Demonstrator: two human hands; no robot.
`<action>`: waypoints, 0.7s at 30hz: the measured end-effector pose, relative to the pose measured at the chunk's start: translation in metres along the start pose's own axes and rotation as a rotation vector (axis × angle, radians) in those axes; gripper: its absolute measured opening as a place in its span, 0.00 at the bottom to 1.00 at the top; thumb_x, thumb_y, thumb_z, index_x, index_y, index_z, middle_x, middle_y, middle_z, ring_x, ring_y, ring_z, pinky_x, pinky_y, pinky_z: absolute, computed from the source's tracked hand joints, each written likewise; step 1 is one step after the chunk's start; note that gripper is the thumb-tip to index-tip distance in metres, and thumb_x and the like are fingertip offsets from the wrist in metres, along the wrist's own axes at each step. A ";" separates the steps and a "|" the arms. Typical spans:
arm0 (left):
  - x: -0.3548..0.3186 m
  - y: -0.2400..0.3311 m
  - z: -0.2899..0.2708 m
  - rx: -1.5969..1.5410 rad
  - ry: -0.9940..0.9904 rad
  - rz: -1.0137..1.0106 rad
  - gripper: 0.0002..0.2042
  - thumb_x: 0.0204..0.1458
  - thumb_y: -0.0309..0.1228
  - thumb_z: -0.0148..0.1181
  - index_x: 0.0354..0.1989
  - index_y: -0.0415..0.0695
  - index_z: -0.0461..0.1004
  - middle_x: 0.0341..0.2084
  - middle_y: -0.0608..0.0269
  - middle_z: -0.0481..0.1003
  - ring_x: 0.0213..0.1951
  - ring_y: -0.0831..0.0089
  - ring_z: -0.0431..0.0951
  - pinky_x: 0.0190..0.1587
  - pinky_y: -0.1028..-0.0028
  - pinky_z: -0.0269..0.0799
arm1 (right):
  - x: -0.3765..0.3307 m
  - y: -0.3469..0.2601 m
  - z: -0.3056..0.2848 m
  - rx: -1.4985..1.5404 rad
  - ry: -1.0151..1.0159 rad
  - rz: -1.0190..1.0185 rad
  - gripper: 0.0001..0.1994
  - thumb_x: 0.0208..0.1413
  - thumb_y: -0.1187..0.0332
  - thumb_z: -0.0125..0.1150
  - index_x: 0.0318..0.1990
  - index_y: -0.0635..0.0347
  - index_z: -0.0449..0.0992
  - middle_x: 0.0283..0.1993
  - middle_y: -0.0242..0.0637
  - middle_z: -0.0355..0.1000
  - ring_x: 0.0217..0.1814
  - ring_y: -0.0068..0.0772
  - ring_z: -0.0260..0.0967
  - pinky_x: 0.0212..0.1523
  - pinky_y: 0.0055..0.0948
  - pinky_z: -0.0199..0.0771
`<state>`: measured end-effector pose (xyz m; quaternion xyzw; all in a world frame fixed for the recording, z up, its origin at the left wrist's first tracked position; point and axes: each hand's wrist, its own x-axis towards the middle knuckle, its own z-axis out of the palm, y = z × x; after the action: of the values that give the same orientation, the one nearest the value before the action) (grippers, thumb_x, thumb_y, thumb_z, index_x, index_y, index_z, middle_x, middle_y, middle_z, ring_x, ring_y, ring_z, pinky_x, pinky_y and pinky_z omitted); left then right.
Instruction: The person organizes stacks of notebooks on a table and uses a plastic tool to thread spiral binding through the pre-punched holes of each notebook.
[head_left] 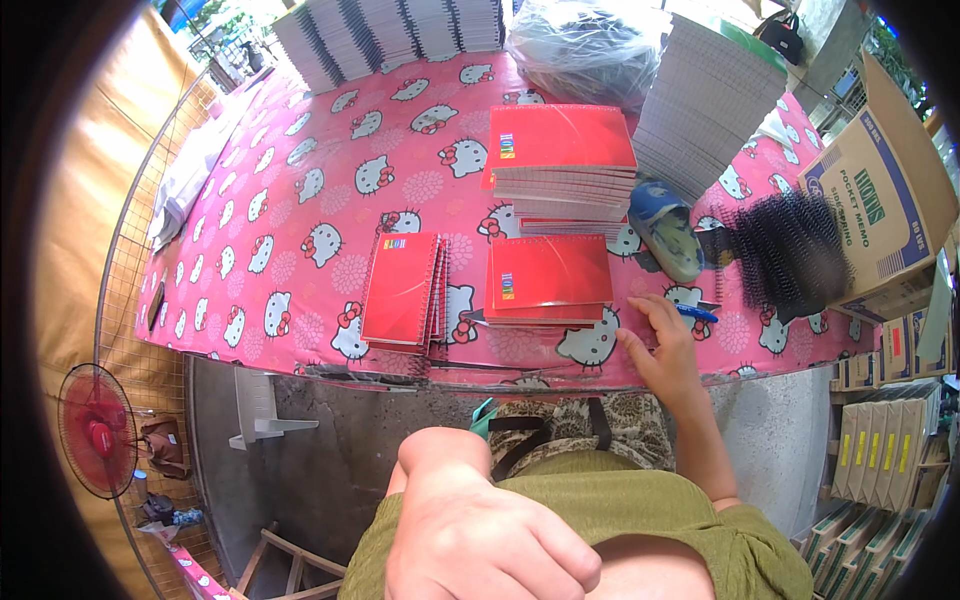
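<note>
My left hand is raised close to the camera at the bottom, back of the hand up and fingers curled. Its fingertips and anything in them are hidden. By the table's front edge rests my right hand, thumb and fingers apart, nothing held. A blue pen lies just beyond its fingers. To its left sits a short pile of red spiral notebooks. Farther left stands another pile of red notebooks, turned upright. A taller stack of red notebooks is behind.
Pink cartoon-cat cloth covers the table. Stacks of white bound pages, a plastic bag and a tall leaning paper stack stand behind. Right are a blue-green clog, black spiral coils and a carton. A red fan is left.
</note>
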<state>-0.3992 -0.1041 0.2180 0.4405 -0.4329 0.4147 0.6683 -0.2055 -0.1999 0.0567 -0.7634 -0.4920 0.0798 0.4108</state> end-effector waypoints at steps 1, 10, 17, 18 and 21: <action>-0.004 -0.003 0.001 0.004 -0.013 0.029 0.16 0.64 0.42 0.47 0.50 0.45 0.74 0.12 0.69 0.57 0.12 0.76 0.57 0.19 0.72 0.58 | -0.001 -0.001 0.000 0.017 -0.010 0.029 0.20 0.53 0.67 0.65 0.52 0.67 0.71 0.55 0.52 0.68 0.56 0.53 0.68 0.55 0.39 0.69; -0.013 0.002 0.000 -0.059 -0.042 0.033 0.15 0.64 0.40 0.49 0.50 0.44 0.74 0.12 0.71 0.56 0.12 0.77 0.56 0.18 0.73 0.55 | 0.002 -0.002 0.006 0.110 -0.075 0.125 0.21 0.54 0.65 0.65 0.53 0.66 0.71 0.51 0.48 0.70 0.50 0.43 0.70 0.48 0.35 0.71; 0.003 -0.014 -0.005 0.087 0.021 0.175 0.20 0.57 0.42 0.58 0.53 0.43 0.71 0.16 0.66 0.62 0.17 0.73 0.62 0.26 0.69 0.63 | 0.012 0.021 0.027 0.749 -0.084 0.373 0.30 0.60 0.53 0.61 0.62 0.65 0.63 0.56 0.41 0.69 0.52 0.25 0.68 0.44 0.27 0.72; 0.001 -0.012 -0.011 0.162 0.034 0.127 0.20 0.55 0.40 0.59 0.51 0.42 0.71 0.19 0.62 0.65 0.21 0.71 0.65 0.31 0.66 0.66 | 0.016 0.019 0.028 0.750 -0.123 0.399 0.32 0.61 0.52 0.59 0.63 0.65 0.61 0.56 0.39 0.69 0.51 0.26 0.68 0.45 0.27 0.72; -0.022 0.004 -0.052 0.445 0.319 -0.591 0.17 0.53 0.29 0.56 0.50 0.35 0.68 0.44 0.49 0.71 0.47 0.62 0.71 0.55 0.58 0.65 | 0.024 0.021 0.023 0.780 -0.141 0.485 0.35 0.63 0.49 0.54 0.66 0.66 0.55 0.57 0.37 0.67 0.51 0.27 0.68 0.49 0.29 0.71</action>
<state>-0.3980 -0.0571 0.1861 0.6100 -0.0779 0.3517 0.7058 -0.1914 -0.1714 0.0342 -0.6376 -0.2592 0.4043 0.6023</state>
